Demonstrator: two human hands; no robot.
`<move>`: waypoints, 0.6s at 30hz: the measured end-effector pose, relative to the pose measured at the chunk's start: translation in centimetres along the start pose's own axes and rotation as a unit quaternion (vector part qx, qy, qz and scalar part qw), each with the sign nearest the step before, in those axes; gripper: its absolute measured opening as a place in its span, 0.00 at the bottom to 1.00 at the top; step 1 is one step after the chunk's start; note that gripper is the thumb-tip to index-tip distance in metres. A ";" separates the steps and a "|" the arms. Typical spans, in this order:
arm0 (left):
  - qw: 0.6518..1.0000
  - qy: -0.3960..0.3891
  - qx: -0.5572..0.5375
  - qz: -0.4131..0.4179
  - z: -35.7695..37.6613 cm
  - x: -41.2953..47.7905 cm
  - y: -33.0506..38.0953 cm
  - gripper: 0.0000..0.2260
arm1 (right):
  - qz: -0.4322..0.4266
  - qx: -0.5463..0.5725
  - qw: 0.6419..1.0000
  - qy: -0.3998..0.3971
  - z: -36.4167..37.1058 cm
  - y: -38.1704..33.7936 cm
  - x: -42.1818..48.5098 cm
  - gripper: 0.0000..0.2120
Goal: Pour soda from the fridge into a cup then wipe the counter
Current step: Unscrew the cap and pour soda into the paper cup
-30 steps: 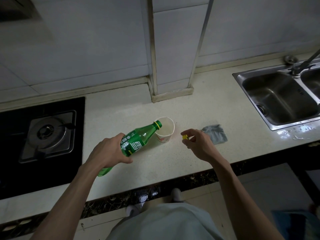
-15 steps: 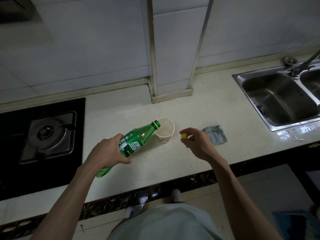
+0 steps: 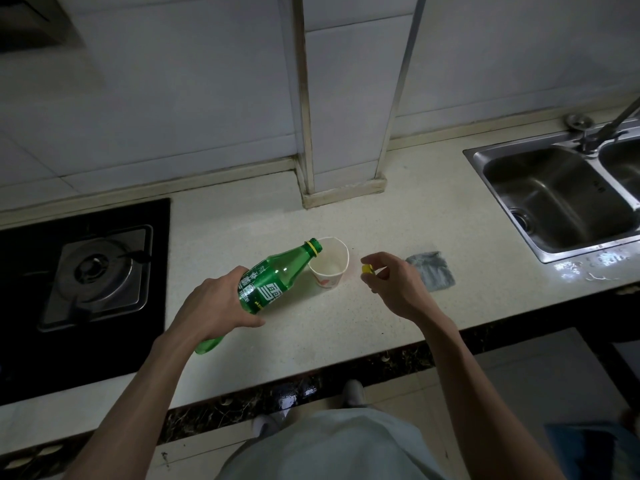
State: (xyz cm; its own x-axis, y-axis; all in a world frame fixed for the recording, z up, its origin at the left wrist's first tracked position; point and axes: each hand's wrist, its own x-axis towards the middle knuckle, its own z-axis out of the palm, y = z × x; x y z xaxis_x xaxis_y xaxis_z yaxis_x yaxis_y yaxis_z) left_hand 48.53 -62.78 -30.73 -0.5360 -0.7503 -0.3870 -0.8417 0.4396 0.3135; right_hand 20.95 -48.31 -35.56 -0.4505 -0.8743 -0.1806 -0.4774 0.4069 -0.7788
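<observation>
My left hand (image 3: 211,306) grips a green soda bottle (image 3: 273,280) round its lower body, tilted far over with its open mouth at the rim of a white paper cup (image 3: 329,266). The cup stands upright on the pale counter (image 3: 398,216) with a little liquid in its bottom. My right hand (image 3: 394,284) hovers just right of the cup and pinches the yellow bottle cap (image 3: 367,269) between thumb and fingertips. A grey cloth (image 3: 431,270) lies flat on the counter behind my right hand.
A black gas hob (image 3: 86,275) fills the counter's left side. A steel sink (image 3: 554,199) with a tap (image 3: 609,128) is set in at the right, with water drops on its front rim. A tiled pillar (image 3: 343,188) juts out behind the cup.
The bottle's mouth has stayed at the cup's rim while the pouring goes on. My right hand with the cap has shifted slightly up and left.
</observation>
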 end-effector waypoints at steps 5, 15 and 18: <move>0.994 0.045 -0.096 0.031 0.2 -0.4 0.4 0.33 | -0.050 0.048 0.996 0.053 -1.1 -3.2 0.5 0.15; 0.960 0.103 -0.244 0.088 -0.9 -1.9 0.6 0.29 | -0.167 0.177 0.970 0.003 -2.8 -12.0 -0.3 0.13; 0.954 0.110 -0.263 0.096 -1.1 -2.4 -0.1 0.29 | -0.176 0.174 0.969 -0.016 -2.4 -13.3 -0.2 0.13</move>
State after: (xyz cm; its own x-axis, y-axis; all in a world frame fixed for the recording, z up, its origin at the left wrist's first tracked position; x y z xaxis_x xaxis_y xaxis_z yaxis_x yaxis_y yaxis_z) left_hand 49.93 -61.56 -28.90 -0.6012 -0.7921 -0.1056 -0.5497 0.3140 0.7741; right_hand 25.56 -52.85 -23.71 -0.2790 -0.9529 0.1193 -0.3115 -0.0277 -0.9498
